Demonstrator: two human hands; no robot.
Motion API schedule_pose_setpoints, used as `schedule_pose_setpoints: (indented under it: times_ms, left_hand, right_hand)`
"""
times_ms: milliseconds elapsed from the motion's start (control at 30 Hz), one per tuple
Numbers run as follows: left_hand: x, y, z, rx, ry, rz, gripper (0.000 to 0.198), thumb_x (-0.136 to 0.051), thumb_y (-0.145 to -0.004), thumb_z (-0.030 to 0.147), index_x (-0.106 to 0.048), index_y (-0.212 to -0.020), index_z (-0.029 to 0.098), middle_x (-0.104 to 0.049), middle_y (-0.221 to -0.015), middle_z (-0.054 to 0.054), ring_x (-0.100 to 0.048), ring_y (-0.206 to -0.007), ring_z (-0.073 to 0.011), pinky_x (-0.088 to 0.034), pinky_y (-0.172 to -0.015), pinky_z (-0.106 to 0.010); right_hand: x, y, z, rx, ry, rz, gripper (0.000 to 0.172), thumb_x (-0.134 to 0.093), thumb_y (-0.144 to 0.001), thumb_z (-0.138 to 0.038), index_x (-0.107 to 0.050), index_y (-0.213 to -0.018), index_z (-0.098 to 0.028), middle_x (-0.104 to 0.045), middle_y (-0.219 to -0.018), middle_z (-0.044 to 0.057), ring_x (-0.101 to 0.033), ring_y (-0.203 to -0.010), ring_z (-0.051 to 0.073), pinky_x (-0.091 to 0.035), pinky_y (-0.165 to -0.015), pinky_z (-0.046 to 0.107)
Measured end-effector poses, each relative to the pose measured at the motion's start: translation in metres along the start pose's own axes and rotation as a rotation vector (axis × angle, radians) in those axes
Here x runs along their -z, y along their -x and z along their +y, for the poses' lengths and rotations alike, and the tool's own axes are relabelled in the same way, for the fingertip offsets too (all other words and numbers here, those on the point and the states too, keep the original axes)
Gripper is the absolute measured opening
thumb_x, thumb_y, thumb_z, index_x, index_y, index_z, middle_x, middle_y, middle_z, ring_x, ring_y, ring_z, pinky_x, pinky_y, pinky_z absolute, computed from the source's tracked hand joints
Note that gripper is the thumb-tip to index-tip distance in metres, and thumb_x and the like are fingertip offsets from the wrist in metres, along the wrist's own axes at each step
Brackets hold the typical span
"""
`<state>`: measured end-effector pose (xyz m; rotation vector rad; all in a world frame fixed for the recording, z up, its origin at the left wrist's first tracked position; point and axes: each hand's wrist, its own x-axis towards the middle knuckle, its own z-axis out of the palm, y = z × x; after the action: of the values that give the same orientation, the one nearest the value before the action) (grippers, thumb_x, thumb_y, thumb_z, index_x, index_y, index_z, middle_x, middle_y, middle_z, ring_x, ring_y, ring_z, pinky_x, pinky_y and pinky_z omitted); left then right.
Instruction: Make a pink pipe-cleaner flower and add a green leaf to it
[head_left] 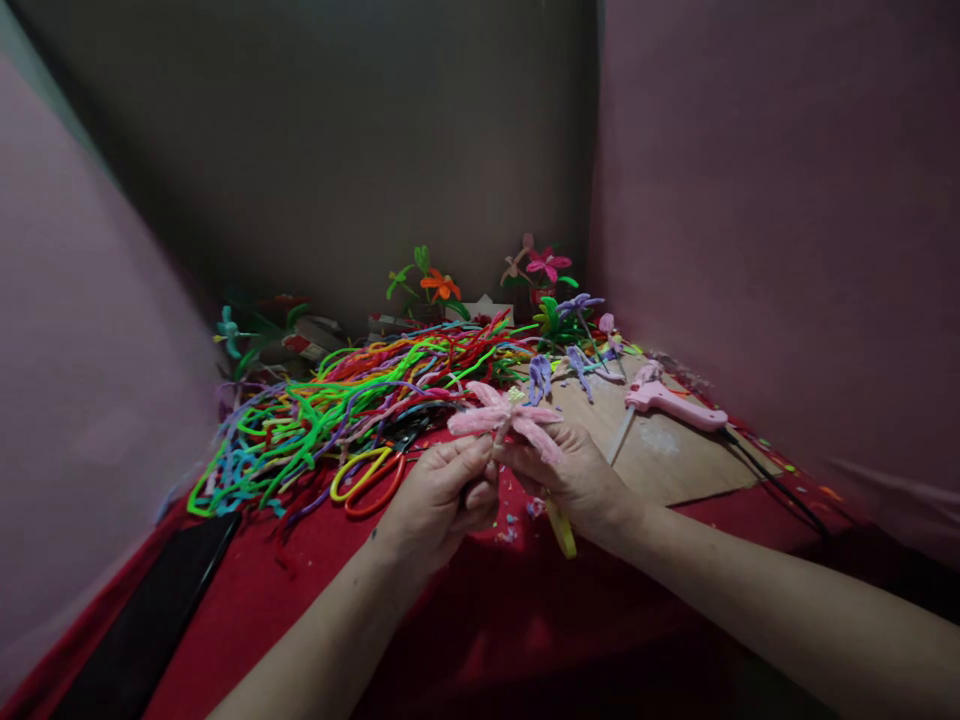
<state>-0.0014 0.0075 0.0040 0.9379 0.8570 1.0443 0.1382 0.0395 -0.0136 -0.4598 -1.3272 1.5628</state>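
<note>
Flower of pink pipe cleaner (pixel 495 410) sits just above the fingertips. Left hand (pixel 450 490) and right hand (pixel 577 480) pinch narrowly at its base, presumably to spare the petals (pixel 541 440). Glue gun (pixel 679 402) lies beyond the right fingers; scissors (pixel 397 464), left of the left fingers.

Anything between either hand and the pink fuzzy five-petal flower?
Nothing visible. The left hand and right hand meet at the base of the pink fuzzy flower. The scissors with yellow and red handles lie left of it, the pink plastic glue gun right, neither in between.
</note>
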Motion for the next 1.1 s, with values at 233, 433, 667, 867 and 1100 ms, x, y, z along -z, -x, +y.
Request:
schedule_pose_setpoints:
  times_ms: [233,433,667,867,1100]
  left_hand:
    - [-0.008,0.003,0.001,-0.06,-0.124,0.053,0.033,-0.051,-0.083,0.043,-0.047,-0.065,0.016,-0.032,-0.044,0.009,-0.022,-0.034,-0.0012,-0.017,-0.035,-0.015]
    - [-0.008,0.007,-0.001,-0.351,-0.549,0.198,0.023,-0.052,-0.082,0.037,-0.047,-0.094,0.019,-0.053,-0.06,0.004,-0.047,-0.044,-0.0069,-0.037,-0.041,-0.018]
    - [0.006,-0.001,-0.025,-0.907,-1.119,0.312,0.035,-0.051,-0.081,0.011,-0.043,-0.113,0.023,-0.057,-0.1,-0.005,-0.059,-0.09,-0.0143,-0.047,-0.08,-0.028]
    - [0.0,0.006,-0.017,-0.763,-1.041,0.344,0.025,-0.051,-0.082,0.015,-0.055,-0.106,0.021,-0.063,-0.093,-0.006,-0.06,-0.084,-0.016,-0.045,-0.077,-0.026]
    - [-0.003,0.011,-0.012,-0.695,-0.876,0.382,0.017,-0.056,-0.08,0.02,-0.067,-0.093,0.021,-0.061,-0.073,-0.003,-0.055,-0.064,-0.0136,-0.042,-0.061,-0.022]
  right_hand:
    - [-0.007,0.005,0.002,-0.031,-0.206,0.115,0.013,-0.071,-0.069,-0.025,-0.063,-0.073,-0.017,-0.044,-0.055,-0.006,-0.027,-0.045,0.004,-0.018,-0.043,0.02]
    - [-0.008,0.003,0.004,-0.03,-0.149,0.149,0.023,-0.069,-0.072,-0.032,-0.053,-0.064,-0.016,-0.037,-0.047,-0.007,-0.028,-0.043,0.005,-0.019,-0.043,0.022]
    - [-0.013,0.0,-0.003,-0.084,-0.093,0.217,0.025,-0.067,-0.071,-0.033,-0.049,-0.063,-0.017,-0.037,-0.045,-0.008,-0.029,-0.042,0.006,-0.021,-0.043,0.023]
    - [-0.011,-0.001,0.002,-0.057,-0.1,0.152,0.02,-0.067,-0.071,-0.032,-0.054,-0.07,-0.017,-0.04,-0.048,-0.007,-0.028,-0.042,0.006,-0.018,-0.042,0.023]
    - [-0.011,-0.002,0.003,-0.027,-0.111,0.127,0.016,-0.068,-0.071,-0.029,-0.056,-0.072,-0.017,-0.037,-0.047,-0.008,-0.025,-0.041,0.005,-0.016,-0.041,0.023]
